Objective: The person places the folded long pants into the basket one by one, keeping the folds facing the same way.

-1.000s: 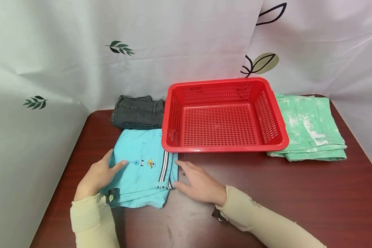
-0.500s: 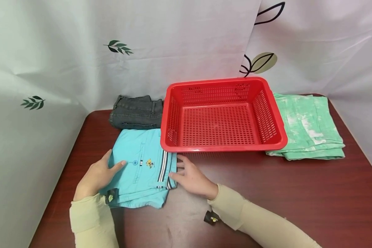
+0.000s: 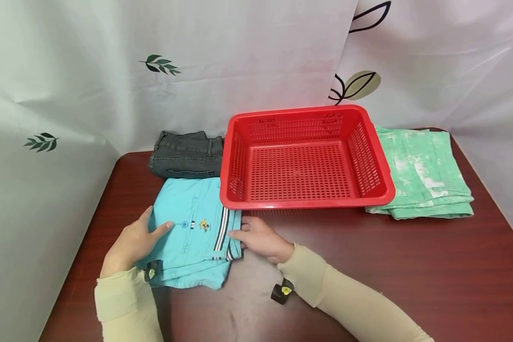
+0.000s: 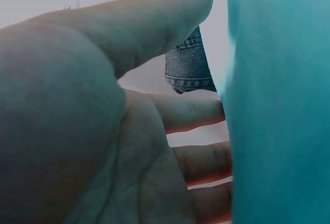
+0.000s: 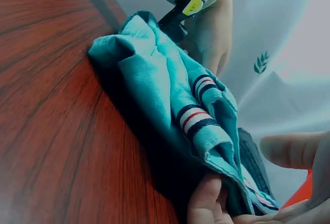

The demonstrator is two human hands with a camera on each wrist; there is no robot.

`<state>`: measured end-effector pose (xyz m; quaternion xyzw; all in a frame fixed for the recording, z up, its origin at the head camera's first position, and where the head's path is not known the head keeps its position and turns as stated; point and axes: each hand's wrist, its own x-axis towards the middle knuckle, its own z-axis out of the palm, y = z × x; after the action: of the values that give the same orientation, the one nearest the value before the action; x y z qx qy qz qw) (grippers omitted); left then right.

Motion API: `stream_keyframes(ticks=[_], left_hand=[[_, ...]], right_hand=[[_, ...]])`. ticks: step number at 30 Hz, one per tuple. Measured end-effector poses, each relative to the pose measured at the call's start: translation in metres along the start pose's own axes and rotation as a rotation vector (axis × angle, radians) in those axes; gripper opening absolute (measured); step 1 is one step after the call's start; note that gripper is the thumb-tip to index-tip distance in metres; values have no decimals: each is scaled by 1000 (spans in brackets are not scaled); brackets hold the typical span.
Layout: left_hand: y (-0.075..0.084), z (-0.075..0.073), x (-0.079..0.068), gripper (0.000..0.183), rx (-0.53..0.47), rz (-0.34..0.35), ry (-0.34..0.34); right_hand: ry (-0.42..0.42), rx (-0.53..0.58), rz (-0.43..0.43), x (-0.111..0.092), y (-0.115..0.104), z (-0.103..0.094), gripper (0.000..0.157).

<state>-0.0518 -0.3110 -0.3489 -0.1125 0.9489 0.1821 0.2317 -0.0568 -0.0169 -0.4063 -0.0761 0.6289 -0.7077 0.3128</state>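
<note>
Folded light blue trousers (image 3: 184,237) lie on the left of the table, with a blue button, a small yellow emblem and a dark-and-white striped edge. My left hand (image 3: 132,242) is at their left edge, thumb over the cloth. In the left wrist view its straight fingers (image 4: 198,115) run behind the cloth's edge, which hides their tips. At the striped edge is my right hand (image 3: 265,237), thumb above and fingers reaching under. In the right wrist view the thumb (image 5: 291,149) stands apart from the cloth, while a fingertip (image 5: 206,195) touches its underside.
A red plastic basket (image 3: 308,204) stands at the back middle, its corner overlapping the blue trousers in the head view. Folded dark grey jeans (image 3: 188,156) lie behind the trousers. Folded green-and-white trousers (image 3: 423,175) lie right of the basket. A white printed curtain (image 3: 248,57) closes off the back.
My right hand has moved left, to the striped edge of the blue trousers, its fingers now under the edge and its thumb over it. My left hand keeps its place.
</note>
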Motion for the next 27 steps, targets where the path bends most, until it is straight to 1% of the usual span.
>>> stream_keyframes(ticks=[3,6,9,12,16,18,24,27], left_hand=[[0,0,0,99,3,3,-1],[0,0,0,99,-1,7,-5],[-1,-1,1,99,4,4,-5],[-2,-2,2,101,18,-11,3],[-3,-4,2,103,40,-35,7],[-3,-4,2,103,46,-35,5],[-5,-4,-2,93,45,-5,19],[-5,-4,-3,88,49,4,28]], right_hand=[[-35,18,-28,3,0,3,43],[-52,28,-48,5,-1,8,48],[-41,19,-41,7,-2,13,50],[-20,-13,-42,6,-1,16,53],[-22,-21,-70,5,2,18,56],[-27,-16,-76,5,3,18,57],[-36,-24,-111,5,5,19,60],[-9,-48,-122,5,6,19,61]])
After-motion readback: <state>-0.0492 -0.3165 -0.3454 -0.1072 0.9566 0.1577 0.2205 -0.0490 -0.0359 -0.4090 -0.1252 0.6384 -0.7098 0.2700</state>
